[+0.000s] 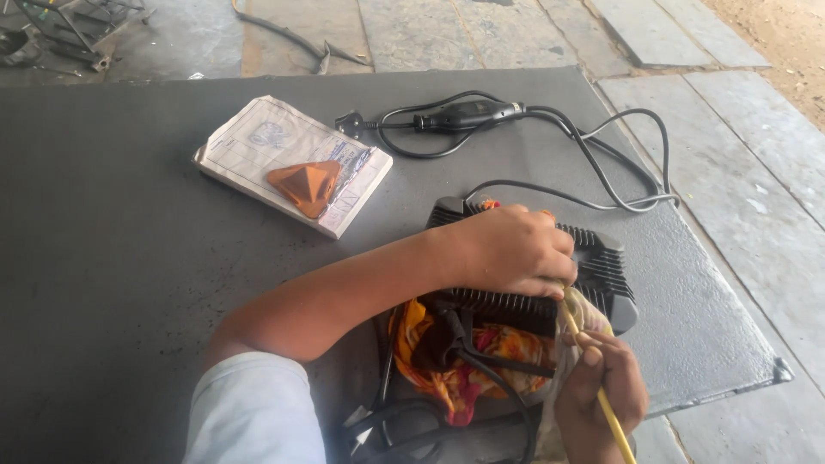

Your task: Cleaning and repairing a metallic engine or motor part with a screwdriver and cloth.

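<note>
The black finned box [601, 266], a ribbed unit with cables, lies near the right edge of the dark grey table [112, 258], partly on a yellow and red patterned cloth [447, 361]. The left hand [511, 251] lies across its top, fingers curled down over the near edge and pressing on the ribs. The right hand [601, 387], just beside the box's near corner, pinches a thin yellow stick [593, 378] between thumb and fingers, its tip touching the box under the left fingers. Farther back lie a paper pad [258, 142] with an orange wedge [305, 185] on it, and a black corded tool [468, 114].
</note>
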